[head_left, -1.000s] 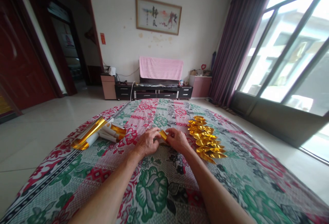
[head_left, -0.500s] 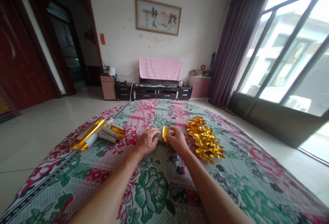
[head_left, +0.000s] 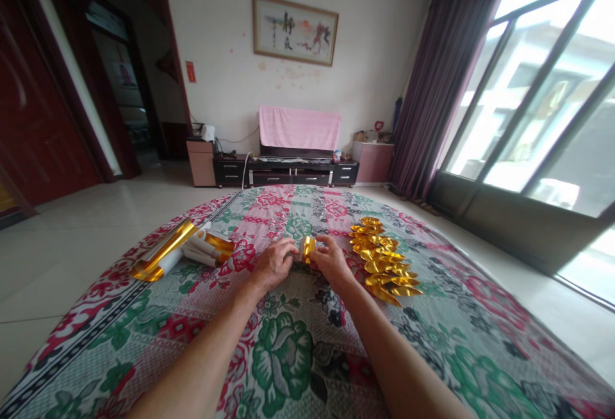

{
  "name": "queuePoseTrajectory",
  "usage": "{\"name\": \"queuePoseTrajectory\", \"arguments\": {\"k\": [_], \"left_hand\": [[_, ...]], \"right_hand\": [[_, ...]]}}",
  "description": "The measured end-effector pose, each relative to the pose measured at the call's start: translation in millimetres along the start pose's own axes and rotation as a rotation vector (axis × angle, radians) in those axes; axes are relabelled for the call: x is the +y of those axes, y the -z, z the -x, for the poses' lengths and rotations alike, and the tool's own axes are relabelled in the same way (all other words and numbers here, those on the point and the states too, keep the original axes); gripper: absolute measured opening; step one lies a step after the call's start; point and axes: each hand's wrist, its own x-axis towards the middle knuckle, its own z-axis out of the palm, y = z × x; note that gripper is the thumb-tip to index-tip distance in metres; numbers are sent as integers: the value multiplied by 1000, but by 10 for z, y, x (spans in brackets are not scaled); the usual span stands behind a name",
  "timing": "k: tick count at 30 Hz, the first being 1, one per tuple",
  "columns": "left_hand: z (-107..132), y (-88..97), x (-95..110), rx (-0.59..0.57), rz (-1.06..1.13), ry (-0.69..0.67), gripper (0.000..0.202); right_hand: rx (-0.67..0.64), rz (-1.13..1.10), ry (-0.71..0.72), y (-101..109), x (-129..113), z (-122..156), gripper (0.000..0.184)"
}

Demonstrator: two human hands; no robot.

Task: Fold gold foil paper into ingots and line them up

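Between my hands, just above or on the patterned cloth, is a small piece of gold foil paper (head_left: 308, 249), curved, with a pale edge on its left side. My right hand (head_left: 331, 261) pinches its right side between thumb and fingers. My left hand (head_left: 276, 262) is closed at the left edge of the paper, thumb and forefinger together against it. Right of my right hand lies a row of folded gold paper ingots (head_left: 383, 259), pointed at their ends. Off to the left are loosely rolled gold foil sheets (head_left: 166, 255) with white backs.
A floral cloth (head_left: 283, 355) covers the rounded surface before me. Beyond it stand a low black TV cabinet (head_left: 288, 175) and a screen under a pink towel (head_left: 300, 127). A purple curtain (head_left: 432, 79) hangs beside the large window at right.
The gold paper has become more curved between my hands. My left fingers have drawn in at its left edge, while the ingots and rolled sheets stay where they were.
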Motion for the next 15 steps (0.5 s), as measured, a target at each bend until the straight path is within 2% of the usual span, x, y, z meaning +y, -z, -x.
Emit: {"name": "queuePoseTrajectory", "arguments": {"k": [2,5,9,15], "left_hand": [[0,3,9,6,8,-2,21],[1,15,32,21,9,-9,20],[-1,44,76,16,21,-17,19],[-4,59,84,-16,13,-27,20]], "right_hand": [[-22,61,19,3,15,-7,31],[-15,294,90,5,19,-3,18],[34,600,210,-8,-65,67,16],[50,784,286,-37,-165,153,15]]}}
